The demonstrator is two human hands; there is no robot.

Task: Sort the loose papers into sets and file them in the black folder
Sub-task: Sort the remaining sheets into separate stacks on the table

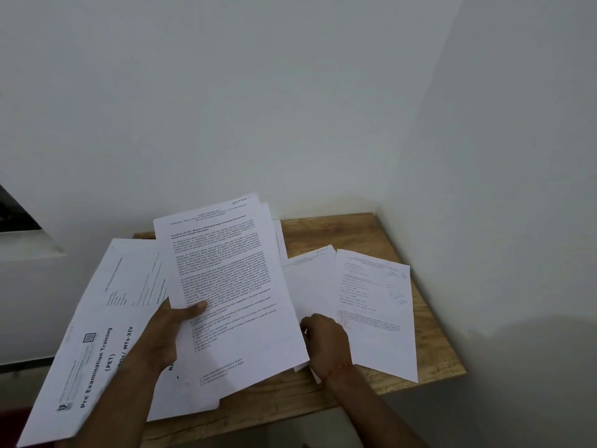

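Papers come first. The sheaf (pixel 226 279) of printed pages is lifted above the left half of the wooden table (pixel 429 363). The left hand (pixel 164 334) clamps it near its lower left edge, thumb on top and fingers beneath. Gripped at one edge only, the sheaf could droop and fan at its far end. A page might then slide out and mix with the sheets below, spoiling the sorting. The cover sheet (pixel 97 334), headed "Pre Examination Training", juts well past the table's left edge under the left forearm. What supports it is hidden, and a nudge of that arm could send it to the floor. The right sheet (pixel 374 302) has its near corner at the table's front edge and could be dragged off.

The sheaf's long axis runs from the person toward the wall, its top leaning a little left. Its heading points away, so the text reads upright to the person. The cover sheet's title runs sideways.

The right hand (pixel 326 342) rests just beside the sheaf's right edge. Its fingers curl at the edge of the middle sheet (pixel 310 279), but I cannot tell whether they pinch it. The hands are apart, with the sheaf between them. No black folder is in view.
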